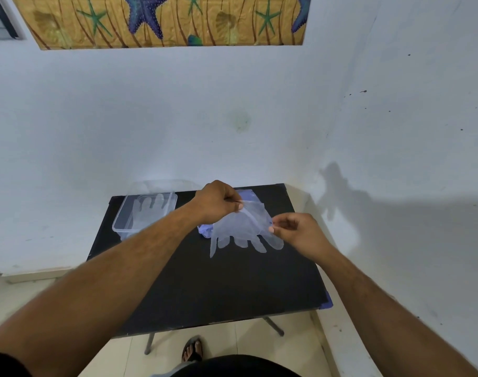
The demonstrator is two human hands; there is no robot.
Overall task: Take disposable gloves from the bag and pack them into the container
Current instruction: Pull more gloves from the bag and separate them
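- Head view, the hands: the left hand (217, 201) and the right hand (295, 231) hold one clear disposable glove (244, 229) stretched between them above the black counter (232, 289). The fingers of each hand are pinched shut on the cuff edge, and the glove's own fingers hang down toward the counter.
- Head view, the step: this looks like the middle of the task — a glove is out of the bag and being spread flat before packing. The clear container (144, 213) sits open at the far left of the counter and already holds at least one glove.
- Head view, the next move: I judge the glove must travel left to the container, kept flat so it lies on the one inside. The film is thin and limp, so it will likely fold or cling if one pinch lets go early.
- Head view, surroundings: the bag (247, 194) lies behind and under the held glove, with a bluish crumple (205, 230) at its near-left side — more gloves or bag, I cannot tell. Nothing stands between glove and container; the left forearm crosses in front of the container.
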